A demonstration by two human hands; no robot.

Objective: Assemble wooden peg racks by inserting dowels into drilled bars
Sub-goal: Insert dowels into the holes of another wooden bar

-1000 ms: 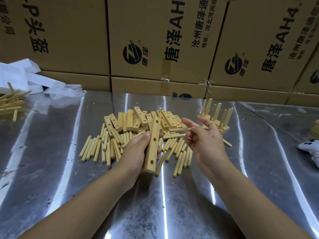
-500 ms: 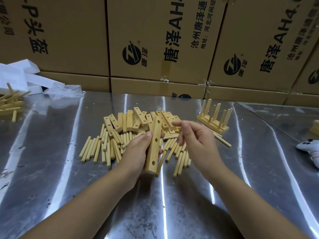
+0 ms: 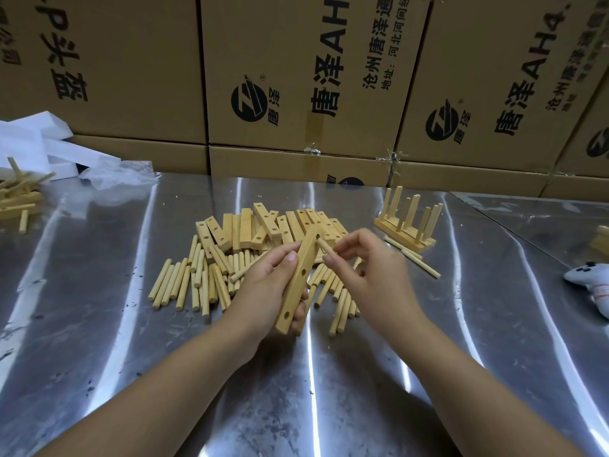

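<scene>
Left hand (image 3: 267, 286) grip clamped round a drilled bar (image 3: 299, 277), held tilted above the bench (image 3: 296, 390), two empty holes facing up. Right hand (image 3: 372, 275) grip pinched on one dowel (image 3: 325, 247), its tip at the bar's top hole; depth can't tell. Loose dowels (image 3: 184, 285) and a heap of spare bars (image 3: 263, 222) lie on the bench just behind the hands. Finished rack (image 3: 408, 225) stands far right, pegs up.
</scene>
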